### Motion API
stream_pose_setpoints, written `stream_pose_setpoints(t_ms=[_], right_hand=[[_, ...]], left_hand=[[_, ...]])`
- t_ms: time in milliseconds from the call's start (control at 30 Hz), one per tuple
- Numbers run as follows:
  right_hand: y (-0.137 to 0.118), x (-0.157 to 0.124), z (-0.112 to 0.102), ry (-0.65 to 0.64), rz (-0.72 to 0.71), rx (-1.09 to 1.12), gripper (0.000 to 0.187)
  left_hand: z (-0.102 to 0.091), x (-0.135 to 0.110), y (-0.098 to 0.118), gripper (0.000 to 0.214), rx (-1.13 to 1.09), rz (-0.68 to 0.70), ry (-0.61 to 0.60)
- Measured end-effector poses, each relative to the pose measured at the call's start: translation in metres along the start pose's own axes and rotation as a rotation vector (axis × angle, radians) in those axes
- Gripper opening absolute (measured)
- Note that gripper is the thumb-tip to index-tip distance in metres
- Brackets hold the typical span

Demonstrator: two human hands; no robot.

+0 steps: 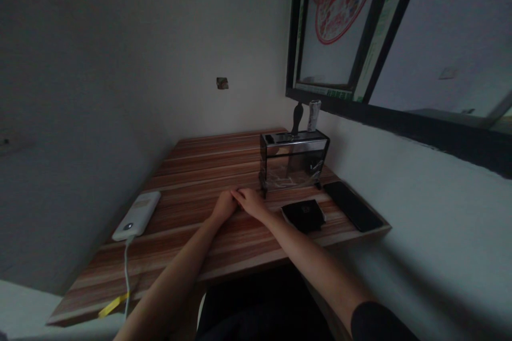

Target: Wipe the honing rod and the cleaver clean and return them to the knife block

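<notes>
My left hand and my right hand rest together on the wood-grain table, touching at the fingers. The right hand's fingers fold in against the left hand, and no object shows in them. Most of the left hand's fingers are hidden where the hands meet. Just beyond the right hand stands a knife holder with clear sides and a dark frame. A black handle and a pale, wrapped-looking handle stick up from it. Beside my right forearm lies a small black folded item, perhaps a pouch.
A black phone lies along the right edge. On the left is a white power bank with a white cable hanging over the front edge, near a yellow strip. Walls border the table; a dark-framed window is at right.
</notes>
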State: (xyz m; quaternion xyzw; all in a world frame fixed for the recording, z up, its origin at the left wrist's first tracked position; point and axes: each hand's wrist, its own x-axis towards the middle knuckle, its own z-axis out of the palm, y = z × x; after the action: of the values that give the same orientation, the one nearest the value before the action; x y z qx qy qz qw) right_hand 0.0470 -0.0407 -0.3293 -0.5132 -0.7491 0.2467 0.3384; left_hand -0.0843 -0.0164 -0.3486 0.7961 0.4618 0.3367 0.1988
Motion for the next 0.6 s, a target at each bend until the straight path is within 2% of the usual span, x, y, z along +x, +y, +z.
stream_pose_setpoints(t_ms=[600], right_hand=[[0.0064, 0.0028, 0.0021, -0.004, -0.067, 0.068, 0.051]], left_hand=[[-0.0004, -0.0002, -0.0003, 0.032, 0.005, 0.013, -0.016]])
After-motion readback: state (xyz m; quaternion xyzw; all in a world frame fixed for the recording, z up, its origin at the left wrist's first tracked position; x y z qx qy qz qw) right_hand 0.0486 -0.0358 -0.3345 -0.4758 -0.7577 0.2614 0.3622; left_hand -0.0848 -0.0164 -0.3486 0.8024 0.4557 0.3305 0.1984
